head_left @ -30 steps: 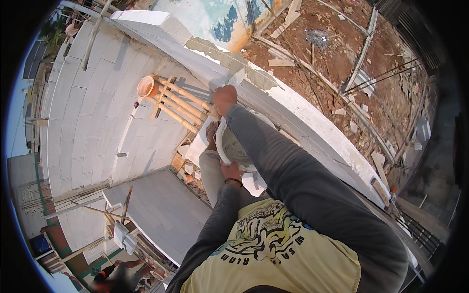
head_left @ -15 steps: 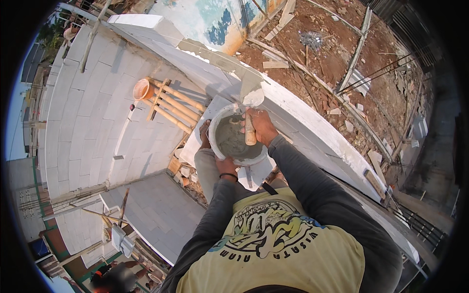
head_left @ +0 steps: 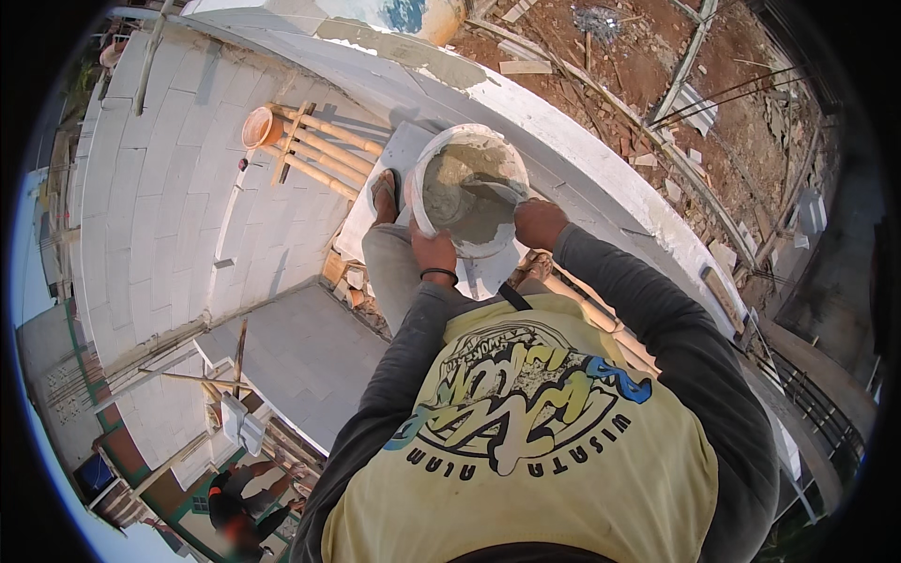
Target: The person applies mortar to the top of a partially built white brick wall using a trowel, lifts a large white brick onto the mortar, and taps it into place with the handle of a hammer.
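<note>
My left hand (head_left: 434, 251) is closed on the near left rim of a pale bucket (head_left: 469, 130), which tilts toward me. Wet grey mortar (head_left: 446, 192) fills much of the bucket. My right hand (head_left: 542, 223) is wrapped round the handle of a trowel (head_left: 494, 190) at the bucket's right side. The trowel's blade lies in the mortar and is partly hidden by it; my fist covers the handle. Beyond the bucket runs a white block wall (head_left: 572, 174), with a layer of grey mortar (head_left: 413, 52) along part of its top.
Bamboo poles tied like a ladder (head_left: 324, 150) stand left of the bucket, with an orange bucket (head_left: 256, 128) at their end. My sandalled foot (head_left: 385, 195) rests on a pale board. Rubble and timber (head_left: 685, 75) lie beyond the wall. Another person (head_left: 239, 511) is far below left.
My right hand has come back from the wall side and lowered the trowel blade into the mortar. The bucket appears higher in view and more tilted toward me. My left hand stays on its rim.
</note>
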Motion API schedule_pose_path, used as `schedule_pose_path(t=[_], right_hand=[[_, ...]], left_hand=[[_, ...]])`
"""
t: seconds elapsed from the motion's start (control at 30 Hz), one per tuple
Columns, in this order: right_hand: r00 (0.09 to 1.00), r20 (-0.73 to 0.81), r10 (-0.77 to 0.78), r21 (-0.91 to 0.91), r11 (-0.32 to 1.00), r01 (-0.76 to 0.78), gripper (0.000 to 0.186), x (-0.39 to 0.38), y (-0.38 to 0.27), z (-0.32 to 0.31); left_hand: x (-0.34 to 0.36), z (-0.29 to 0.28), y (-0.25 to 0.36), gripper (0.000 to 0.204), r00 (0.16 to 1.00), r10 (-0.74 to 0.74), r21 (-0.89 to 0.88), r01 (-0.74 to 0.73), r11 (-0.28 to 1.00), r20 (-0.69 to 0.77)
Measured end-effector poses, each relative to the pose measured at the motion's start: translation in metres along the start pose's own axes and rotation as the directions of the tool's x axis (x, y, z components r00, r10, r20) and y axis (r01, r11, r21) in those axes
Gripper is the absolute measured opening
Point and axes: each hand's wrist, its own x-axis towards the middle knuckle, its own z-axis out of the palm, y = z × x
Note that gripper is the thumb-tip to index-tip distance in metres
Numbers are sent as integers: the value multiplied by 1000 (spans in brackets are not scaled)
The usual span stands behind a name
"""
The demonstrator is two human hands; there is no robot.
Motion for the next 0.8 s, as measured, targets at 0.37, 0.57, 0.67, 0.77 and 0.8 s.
schedule_pose_path(t=[0.37,0.57,0.67,0.77,0.8], right_hand=[[857,475,-200,868,267,-419,31,-34,-3,-21],[929,335,-159,935,-66,-348,31,-56,4,-40],[989,123,76,979,154,-134,35,-49,12,-64],[823,-563,81,239,969,68,34,-29,30,-81],[828,-534,172,120,985,-127,31,-26,31,-91]], left_hand=[[4,-13,-8,51,995,-86,-85,90,992,48],[10,-2,18,50,942,-311,-448,333,829,126],[21,-8,15,50,932,-343,-462,358,811,120],[28,-7,11,50,939,-315,-477,342,809,140],[31,-7,6,50,936,-325,-461,350,815,136]])
